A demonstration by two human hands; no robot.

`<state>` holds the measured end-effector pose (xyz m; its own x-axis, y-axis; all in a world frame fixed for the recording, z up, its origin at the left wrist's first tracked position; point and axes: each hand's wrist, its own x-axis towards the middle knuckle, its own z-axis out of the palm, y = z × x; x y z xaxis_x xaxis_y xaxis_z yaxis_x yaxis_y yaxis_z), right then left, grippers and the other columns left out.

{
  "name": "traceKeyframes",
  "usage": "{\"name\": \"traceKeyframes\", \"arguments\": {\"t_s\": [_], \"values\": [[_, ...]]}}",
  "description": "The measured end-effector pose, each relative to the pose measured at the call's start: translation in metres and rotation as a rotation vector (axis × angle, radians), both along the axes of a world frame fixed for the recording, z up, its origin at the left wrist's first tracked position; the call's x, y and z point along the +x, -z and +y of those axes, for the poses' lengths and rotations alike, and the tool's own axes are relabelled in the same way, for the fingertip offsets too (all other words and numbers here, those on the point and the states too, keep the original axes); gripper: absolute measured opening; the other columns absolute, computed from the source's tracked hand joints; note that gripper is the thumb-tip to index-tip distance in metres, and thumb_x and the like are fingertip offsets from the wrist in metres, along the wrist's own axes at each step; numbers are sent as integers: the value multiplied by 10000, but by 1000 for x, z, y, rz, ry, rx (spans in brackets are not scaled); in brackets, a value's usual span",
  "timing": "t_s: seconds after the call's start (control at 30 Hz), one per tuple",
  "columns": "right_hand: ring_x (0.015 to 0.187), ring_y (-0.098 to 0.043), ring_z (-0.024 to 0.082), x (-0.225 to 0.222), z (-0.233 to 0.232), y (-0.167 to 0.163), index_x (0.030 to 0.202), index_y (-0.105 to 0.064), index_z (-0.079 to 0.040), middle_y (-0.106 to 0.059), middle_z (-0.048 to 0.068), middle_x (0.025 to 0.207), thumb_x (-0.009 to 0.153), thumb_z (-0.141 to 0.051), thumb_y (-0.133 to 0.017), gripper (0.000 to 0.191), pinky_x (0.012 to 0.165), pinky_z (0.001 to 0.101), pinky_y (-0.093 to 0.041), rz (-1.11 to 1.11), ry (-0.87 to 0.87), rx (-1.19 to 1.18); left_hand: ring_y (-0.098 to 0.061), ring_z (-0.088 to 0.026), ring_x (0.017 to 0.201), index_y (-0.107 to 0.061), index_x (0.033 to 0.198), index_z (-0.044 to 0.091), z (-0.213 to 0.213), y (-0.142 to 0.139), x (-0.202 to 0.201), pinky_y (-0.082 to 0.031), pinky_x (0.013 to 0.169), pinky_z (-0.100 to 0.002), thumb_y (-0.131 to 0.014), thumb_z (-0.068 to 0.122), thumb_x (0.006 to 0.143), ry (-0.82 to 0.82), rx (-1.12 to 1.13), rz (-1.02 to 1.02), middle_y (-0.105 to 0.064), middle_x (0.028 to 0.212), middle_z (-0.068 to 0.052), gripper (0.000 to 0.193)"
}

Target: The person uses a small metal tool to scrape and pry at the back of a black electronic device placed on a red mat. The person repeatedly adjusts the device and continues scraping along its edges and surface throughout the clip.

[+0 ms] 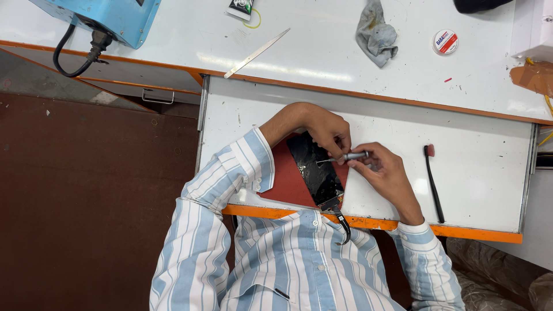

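At the centre of the frame, the fingertips of both hands meet over a small grey screwdriver [345, 157] held almost level, its thin metal tip pointing toward the left of the frame. The right hand [387, 175] closes its thumb and first fingers around the handle end, while the left hand [327, 131] curls down from above and pinches the shaft near the tip, so both hands are shut on the tool. The tip sits just over a black, glossy phone-like device [315, 168] that lies tilted on a red mat [288, 181], its lower end near the orange front edge of the pull-out shelf [478, 173]. Judging by the grip, the step in hand looks like driving or loosening a small screw on the device; the next move would call for a steady tip and a fine twist of the right fingers while the left keeps the shaft aligned. Both wrists rest low on the shelf, the left forearm bent in from the lower left, the right one coming up from the lower right, both in blue and white striped sleeves [230, 190]. Just right of the right hand lies a slim black brush [434, 187] with a reddish head. Further up, on the white worktable [322, 63], lie metal tweezers [257, 53], a crumpled grey cloth [375, 33] and a small round red and white tin [445, 42]. A blue machine [109, 17] with a black cable fills the upper left corner.
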<state>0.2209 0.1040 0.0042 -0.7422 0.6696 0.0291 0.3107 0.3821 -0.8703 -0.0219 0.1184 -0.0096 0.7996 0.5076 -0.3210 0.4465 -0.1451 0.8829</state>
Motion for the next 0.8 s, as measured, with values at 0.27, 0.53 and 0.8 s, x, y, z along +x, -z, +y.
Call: {"name": "traceKeyframes", "arguments": {"t_s": [0.27, 0.53, 0.8], "values": [[569, -597, 194, -5, -8, -5, 990, -795, -74, -673, 75, 622, 948, -238, -781, 170, 530, 312, -418, -445, 167, 11, -628, -92, 560, -807, 870, 131, -4, 0, 2, -424, 472, -232, -790, 409, 810, 14, 91, 1, -720, 668, 47, 285], [646, -641, 99, -5, -8, -3, 1013, -767, -63, -725, 45, 755, 961, -265, -741, 210, 554, 239, -461, -233, 78, 28, -641, -127, 560, -766, 904, 110, -5, -4, 4, -462, 451, -275, -839, 415, 776, -39, 52, 135, -693, 680, 5, 339], [812, -699, 58, -2, -7, -1, 1079, -706, -43, -739, 36, 929, 924, -249, -753, 262, 679, 221, -568, -6, -41, 72, -663, -109, 582, -814, 934, 164, -2, -4, -1, -512, 485, -260, -752, 373, 829, 17, 44, 21, -742, 710, 8, 241]]}}
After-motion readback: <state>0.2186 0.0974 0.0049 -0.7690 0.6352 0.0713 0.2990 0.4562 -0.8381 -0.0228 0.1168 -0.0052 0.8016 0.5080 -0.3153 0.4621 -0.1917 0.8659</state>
